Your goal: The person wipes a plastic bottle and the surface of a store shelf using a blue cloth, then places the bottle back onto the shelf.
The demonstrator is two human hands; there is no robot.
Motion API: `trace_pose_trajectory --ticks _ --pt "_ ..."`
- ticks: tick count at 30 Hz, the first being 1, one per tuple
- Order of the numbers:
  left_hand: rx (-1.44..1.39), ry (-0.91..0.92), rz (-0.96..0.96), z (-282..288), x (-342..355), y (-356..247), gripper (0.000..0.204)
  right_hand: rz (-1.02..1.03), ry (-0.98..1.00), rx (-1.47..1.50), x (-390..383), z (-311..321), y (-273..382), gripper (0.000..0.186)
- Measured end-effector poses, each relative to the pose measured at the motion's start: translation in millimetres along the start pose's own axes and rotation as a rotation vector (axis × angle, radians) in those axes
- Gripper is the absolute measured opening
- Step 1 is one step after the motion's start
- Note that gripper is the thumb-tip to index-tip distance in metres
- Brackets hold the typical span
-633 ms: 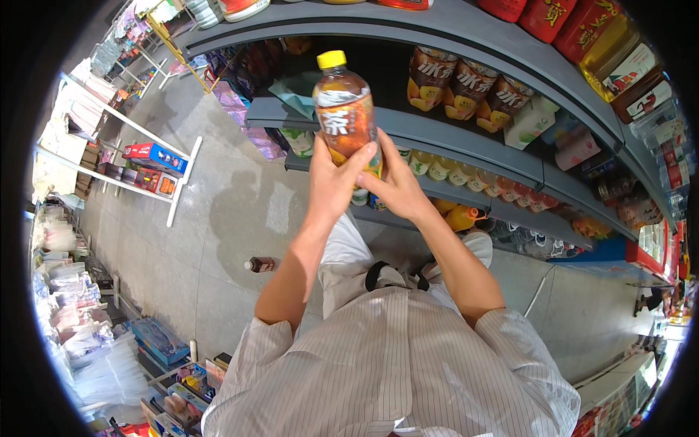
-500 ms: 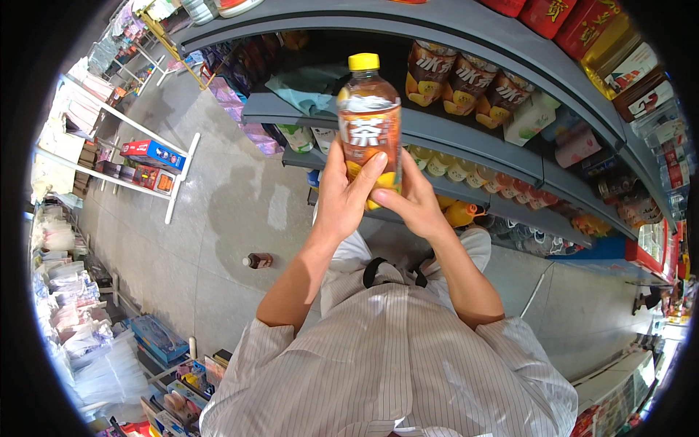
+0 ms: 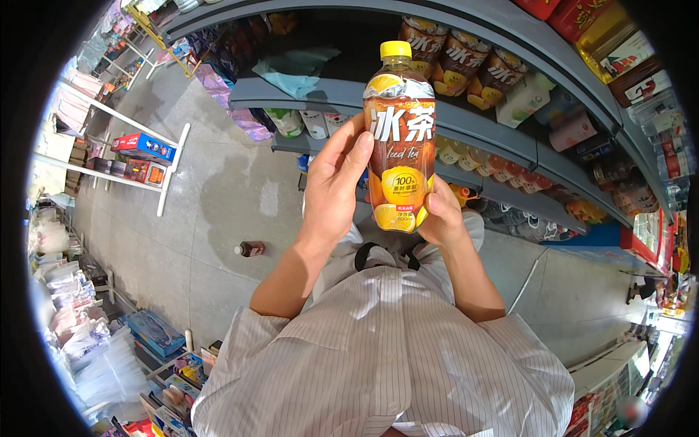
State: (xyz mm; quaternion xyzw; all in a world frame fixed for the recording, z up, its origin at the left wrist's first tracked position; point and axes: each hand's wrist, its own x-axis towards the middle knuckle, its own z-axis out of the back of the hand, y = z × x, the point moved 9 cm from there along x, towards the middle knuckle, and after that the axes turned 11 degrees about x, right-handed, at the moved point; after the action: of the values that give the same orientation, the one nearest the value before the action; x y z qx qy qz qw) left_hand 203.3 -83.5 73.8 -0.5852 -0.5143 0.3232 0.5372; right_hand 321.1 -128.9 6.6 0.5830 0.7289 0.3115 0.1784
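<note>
A bottle of iced tea (image 3: 401,156) with a yellow cap and a brown label with lemons stands upright between my hands, its front label toward me. My left hand (image 3: 336,171) grips its left side, thumb on the label's edge. My right hand (image 3: 443,213) is closed round the lower right side. Behind it, several similar brown iced tea bottles (image 3: 457,62) stand on the grey shelf (image 3: 422,105). A pale teal cloth (image 3: 295,71) lies on that shelf to the left, partly over its edge.
A small dark bottle (image 3: 250,249) lies on the grey floor (image 3: 218,182) to my left. Past it stands a white rack (image 3: 175,167) with a blue and red box (image 3: 143,147). Lower shelves hold rows of bottles (image 3: 502,171). Red packages and large bottles (image 3: 611,44) fill the upper right shelf.
The iced tea bottle has come lower, closer and to the right, turned so its front label faces me. My thumbs have moved apart to its two sides.
</note>
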Motion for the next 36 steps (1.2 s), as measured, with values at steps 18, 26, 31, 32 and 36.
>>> trace_pose_trajectory --ticks 18,26,31,32,36 --pt "-0.027 0.038 -0.053 0.7 -0.7 -7.6 0.061 0.002 0.068 0.058 23.2 -10.8 10.2 0.077" --pt "-0.003 0.020 -0.062 27.9 4.4 -0.4 0.063 -0.028 0.041 -0.012 47.9 -11.2 -3.4 0.078" --pt "0.028 0.070 0.003 40.7 6.3 6.8 0.062 -0.028 0.020 -0.039 52.1 -13.0 -12.0 0.083" --pt "0.048 0.074 -0.009 42.6 6.6 5.4 0.060 -0.019 0.030 -0.082 54.4 -15.1 -12.6 0.083" --pt "0.026 0.007 -0.013 48.5 3.2 11.1 0.060 -0.044 0.051 -0.091 55.1 -14.3 -19.6 0.082"
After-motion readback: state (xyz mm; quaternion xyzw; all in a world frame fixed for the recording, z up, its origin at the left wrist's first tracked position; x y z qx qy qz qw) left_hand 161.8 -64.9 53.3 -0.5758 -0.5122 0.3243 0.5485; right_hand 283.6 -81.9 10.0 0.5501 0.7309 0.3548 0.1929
